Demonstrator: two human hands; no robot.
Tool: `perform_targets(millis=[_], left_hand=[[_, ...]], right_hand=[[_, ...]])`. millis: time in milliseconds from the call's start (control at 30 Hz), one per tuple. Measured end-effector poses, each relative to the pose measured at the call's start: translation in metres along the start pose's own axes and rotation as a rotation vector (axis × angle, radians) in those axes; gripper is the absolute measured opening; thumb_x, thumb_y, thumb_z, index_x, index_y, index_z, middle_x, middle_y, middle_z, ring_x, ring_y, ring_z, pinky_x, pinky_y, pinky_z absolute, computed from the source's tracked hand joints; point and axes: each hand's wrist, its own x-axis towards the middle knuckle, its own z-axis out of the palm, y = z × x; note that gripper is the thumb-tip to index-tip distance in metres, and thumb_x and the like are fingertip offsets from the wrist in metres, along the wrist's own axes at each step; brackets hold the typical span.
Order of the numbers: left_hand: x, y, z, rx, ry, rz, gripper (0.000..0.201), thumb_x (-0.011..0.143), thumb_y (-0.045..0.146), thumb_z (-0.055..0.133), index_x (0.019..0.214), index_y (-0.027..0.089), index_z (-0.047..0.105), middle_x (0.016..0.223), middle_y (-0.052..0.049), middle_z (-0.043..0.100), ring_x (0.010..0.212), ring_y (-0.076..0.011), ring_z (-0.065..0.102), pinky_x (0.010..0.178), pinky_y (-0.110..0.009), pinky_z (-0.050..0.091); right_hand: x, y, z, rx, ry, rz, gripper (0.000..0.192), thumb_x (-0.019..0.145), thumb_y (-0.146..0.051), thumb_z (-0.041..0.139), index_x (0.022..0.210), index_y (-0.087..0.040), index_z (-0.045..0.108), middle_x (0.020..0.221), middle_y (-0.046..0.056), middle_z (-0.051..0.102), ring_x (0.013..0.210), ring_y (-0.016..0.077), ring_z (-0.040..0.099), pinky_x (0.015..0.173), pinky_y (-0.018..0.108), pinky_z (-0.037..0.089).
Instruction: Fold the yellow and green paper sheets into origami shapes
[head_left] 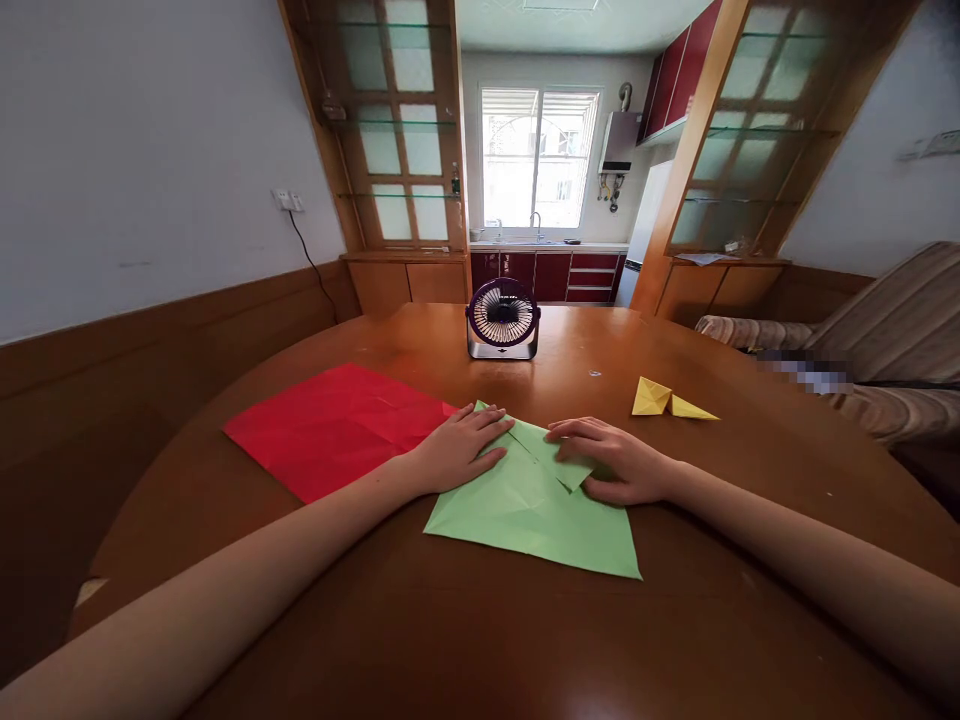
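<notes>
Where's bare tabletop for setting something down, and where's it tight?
Free: the near table edge between the forearms, below the green paper; also between the fan and yellow folded paper. Crowded: mid-table, where the left hand and right hand press the green paper beside the red sheet.

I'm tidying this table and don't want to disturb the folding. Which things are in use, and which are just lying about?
In use:
- green paper, partly folded, pressed flat under the left hand and the right hand

Lying about:
- red paper, creased and open, beside the left hand
- yellow folded paper, further right
- small fan, at the table's far side
</notes>
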Motion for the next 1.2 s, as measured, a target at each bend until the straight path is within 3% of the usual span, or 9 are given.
perform_targets(millis=[333,900,1200], left_hand=[[-0.0015,-0.0047,0.0051,-0.004,-0.006,0.008,0.052,0.103,0.046,0.027,0.148,0.021,0.037,0.154,-0.009,0.035,0.142,-0.0232,0.031,0.119,-0.045,0.016],[-0.0007,-0.0001,0.0008,0.008,-0.028,-0.009,0.053,0.103,0.046,0.025,0.146,0.018,0.04,0.153,-0.011,0.037,0.142,-0.0238,0.032,0.118,-0.045,0.018],[-0.0009,-0.0029,0.0035,0.002,-0.02,-0.017,0.053,0.102,0.049,0.025,0.146,0.023,0.039,0.154,-0.009,0.034,0.143,-0.0234,0.03,0.118,-0.045,0.018]], right_hand=[[0.0,-0.0034,-0.0048,0.074,-0.036,0.017,0.032,0.088,-0.036,0.062,0.114,-0.018,0.06,0.132,0.015,0.054,0.128,0.0276,0.046,0.106,0.049,0.04],[0.0029,-0.0102,-0.0047,0.028,-0.063,-0.109,0.03,0.089,-0.029,0.059,0.117,-0.017,0.059,0.126,0.014,0.062,0.126,0.0254,0.052,0.109,0.048,0.039],[0.0023,-0.0085,-0.0028,0.052,-0.012,-0.138,0.031,0.089,-0.027,0.059,0.119,-0.018,0.06,0.123,0.013,0.064,0.123,0.0245,0.055,0.109,0.048,0.041]])
